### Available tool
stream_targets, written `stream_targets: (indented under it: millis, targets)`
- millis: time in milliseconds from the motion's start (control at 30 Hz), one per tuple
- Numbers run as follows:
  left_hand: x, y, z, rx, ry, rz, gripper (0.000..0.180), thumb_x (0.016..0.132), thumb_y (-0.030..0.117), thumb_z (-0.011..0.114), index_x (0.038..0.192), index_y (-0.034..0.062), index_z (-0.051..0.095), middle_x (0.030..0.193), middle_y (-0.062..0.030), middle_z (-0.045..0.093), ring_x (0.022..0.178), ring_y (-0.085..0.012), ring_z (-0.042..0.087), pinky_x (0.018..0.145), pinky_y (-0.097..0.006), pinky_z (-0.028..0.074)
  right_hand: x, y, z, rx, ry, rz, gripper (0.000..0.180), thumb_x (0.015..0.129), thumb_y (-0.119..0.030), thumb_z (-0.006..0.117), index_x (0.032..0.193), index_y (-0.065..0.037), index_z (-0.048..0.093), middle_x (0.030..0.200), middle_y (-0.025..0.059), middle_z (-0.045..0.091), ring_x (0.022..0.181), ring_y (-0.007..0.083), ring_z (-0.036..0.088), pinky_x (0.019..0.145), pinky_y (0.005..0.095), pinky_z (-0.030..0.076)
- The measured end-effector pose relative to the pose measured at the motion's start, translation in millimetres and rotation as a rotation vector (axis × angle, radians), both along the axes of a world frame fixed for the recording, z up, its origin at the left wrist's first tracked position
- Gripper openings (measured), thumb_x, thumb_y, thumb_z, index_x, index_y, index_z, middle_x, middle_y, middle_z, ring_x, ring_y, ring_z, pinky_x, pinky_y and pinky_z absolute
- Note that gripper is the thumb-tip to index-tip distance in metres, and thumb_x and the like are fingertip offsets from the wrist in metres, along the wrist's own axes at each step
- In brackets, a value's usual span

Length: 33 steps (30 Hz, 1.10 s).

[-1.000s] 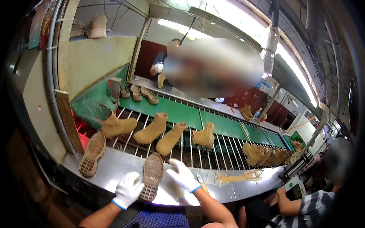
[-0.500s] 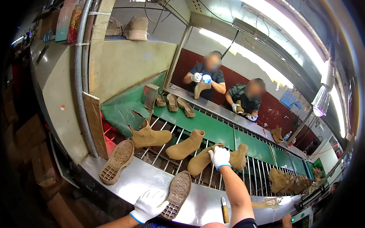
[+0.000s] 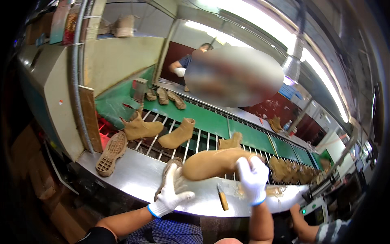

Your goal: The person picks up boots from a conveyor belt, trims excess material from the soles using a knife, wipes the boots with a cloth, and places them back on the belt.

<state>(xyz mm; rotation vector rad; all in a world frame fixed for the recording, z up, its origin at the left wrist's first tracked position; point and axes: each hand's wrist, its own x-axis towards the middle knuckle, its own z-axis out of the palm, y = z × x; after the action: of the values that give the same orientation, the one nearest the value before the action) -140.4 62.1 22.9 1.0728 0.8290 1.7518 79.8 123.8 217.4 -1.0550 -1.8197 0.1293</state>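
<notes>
Here, in the head view at lower centre, the gloved right hand (image 3: pixel 252 179) grips a tan boot upper (image 3: pixel 213 162), holding it lifted above the steel bench (image 3: pixel 134 175). The gloved left hand (image 3: pixel 171 194) closes around a sole (image 3: pixel 167 174) just left of the upper. A wooden-handled knife (image 3: pixel 222 198) lies between the hands. Left, another sole (image 3: pixel 110 153) rests on the bench.
</notes>
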Motion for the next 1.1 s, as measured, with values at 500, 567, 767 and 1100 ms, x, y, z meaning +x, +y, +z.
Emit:
stream_targets:
  millis: [500,567,767,1100]
  targets:
    - [8,-37,7,-0.116,0.839,-0.712,0.074,0.100,0.050,0.082,0.154,0.0045,0.062,0.146,-0.0176,0.071,0.133,-0.0273,0.069,0.116,-0.040,0.053,29,-161,-318,-1.227,0.989,0.584,0.083,0.102,-0.059,0.074,0.159,-0.002,0.054,0.151,0.0176,0.066,0.137,0.0322,0.063,0.117,0.0447,0.052]
    - [-2,1,23,-0.135,0.796,-0.530,0.066,0.103,0.048,0.074,0.154,0.0077,0.061,0.149,-0.0182,0.068,0.135,-0.0313,0.068,0.115,-0.043,0.053,11,-142,-335,-1.331,1.180,0.532,0.084,0.102,-0.060,0.074,0.159,-0.002,0.054,0.151,0.0176,0.066,0.137,0.0324,0.063,0.117,0.0449,0.052]
    - [-109,183,-10,-0.375,0.862,0.111,0.068,0.101,0.044,0.074,0.151,0.0003,0.059,0.124,-0.0243,0.078,0.121,-0.0334,0.075,0.105,-0.045,0.058,14,-110,-353,-1.365,1.353,0.446,0.086,0.102,-0.063,0.072,0.160,-0.002,0.054,0.151,0.0177,0.066,0.136,0.0329,0.064,0.116,0.0457,0.053]
    - [-116,312,-142,-0.804,0.083,0.012,0.072,0.099,0.051,0.081,0.142,-0.0040,0.063,0.108,-0.0251,0.077,0.081,-0.0376,0.079,0.065,-0.051,0.066,47,-146,-373,-1.411,1.497,0.272,0.089,0.100,-0.068,0.069,0.160,-0.003,0.053,0.150,0.0178,0.066,0.134,0.0339,0.065,0.114,0.0468,0.054]
